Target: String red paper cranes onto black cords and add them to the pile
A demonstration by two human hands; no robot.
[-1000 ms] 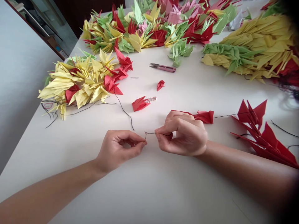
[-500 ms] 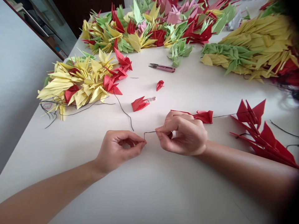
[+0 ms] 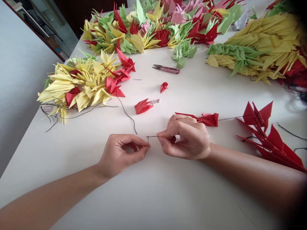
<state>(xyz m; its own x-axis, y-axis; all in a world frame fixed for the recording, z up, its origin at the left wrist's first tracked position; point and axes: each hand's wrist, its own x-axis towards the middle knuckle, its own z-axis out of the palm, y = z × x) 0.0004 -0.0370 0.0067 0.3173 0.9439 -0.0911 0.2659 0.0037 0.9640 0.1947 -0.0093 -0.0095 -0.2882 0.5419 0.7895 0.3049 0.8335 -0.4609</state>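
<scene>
Thumb and forefinger of my left hand (image 3: 126, 153) pinch a thin upright needle (image 3: 148, 140). From the right, my right hand (image 3: 185, 137) pinches a black thread (image 3: 152, 136) whose end lies across the top of the needle. Whether it passes through the eye is too small to tell. Behind my right hand lies a folded red paper piece (image 3: 209, 119), with a black thread running from it to red paper cranes (image 3: 259, 115) at the right. A red paper piece with a clear tag (image 3: 144, 106) and a small red piece (image 3: 164, 87) lie beyond my hands.
Pink-handled thread snips (image 3: 168, 69) lie on the white table (image 3: 115, 198). Yellow and red cranes (image 3: 91, 83) with loose threads are at the left. Mixed cranes (image 3: 141, 41) line the back. Yellow and green strings of cranes (image 3: 271, 41) are piled at the back right.
My right hand has moved slightly left, and the thread's end now reaches a little past the needle top. My left hand stays in place, still pinching.
</scene>
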